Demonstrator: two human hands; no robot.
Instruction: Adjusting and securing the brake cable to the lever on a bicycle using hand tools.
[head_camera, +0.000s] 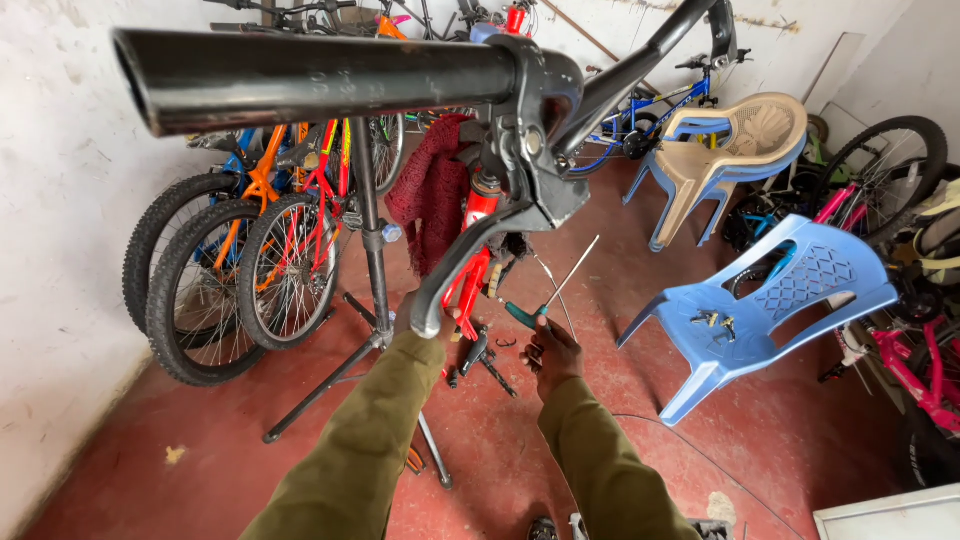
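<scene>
**Figure: Bare handlebar on a bicycle in a repair stand, seen from above the hands.**

Largest first: the black handlebar crosses above and in front of both hands, its brake lever hanging down beside the left hand. The repair stand rises just left of that hand; a tipped blue plastic chair lies well to the right. The right hand is closed around a green-handled screwdriver, shaft angled up toward the lever clamp. The left hand is largely hidden behind the lever, so its opening cannot be told. Risk, as a judgement: the tip could slip off the clamp screw if held at a slant, rounding the head or striking the left hand.
</scene>
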